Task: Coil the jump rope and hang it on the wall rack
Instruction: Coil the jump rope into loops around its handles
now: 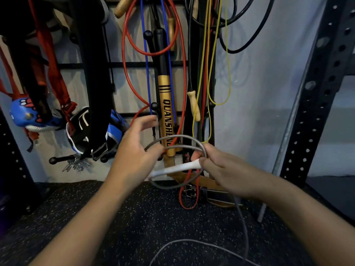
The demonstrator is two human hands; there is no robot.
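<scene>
A grey jump rope (173,138) forms a small loop between my hands, in front of the wall rack (134,64). Its white handle (175,168) lies across the loop. My right hand (221,167) pinches the handle's right end together with the loop strands. My left hand (137,148) is at the loop's left side with its fingers spread and relaxed, the palm against the rope. The rest of the grey rope (243,227) trails down from my right hand and curves over the speckled floor.
Red, blue, yellow and black ropes hang from the rack, with a gold bat (166,114) in the middle. Boxing gloves (28,116) and a black belt (92,93) hang at left. A leather belt (207,192) lies on the floor. A perforated steel upright (317,102) stands right.
</scene>
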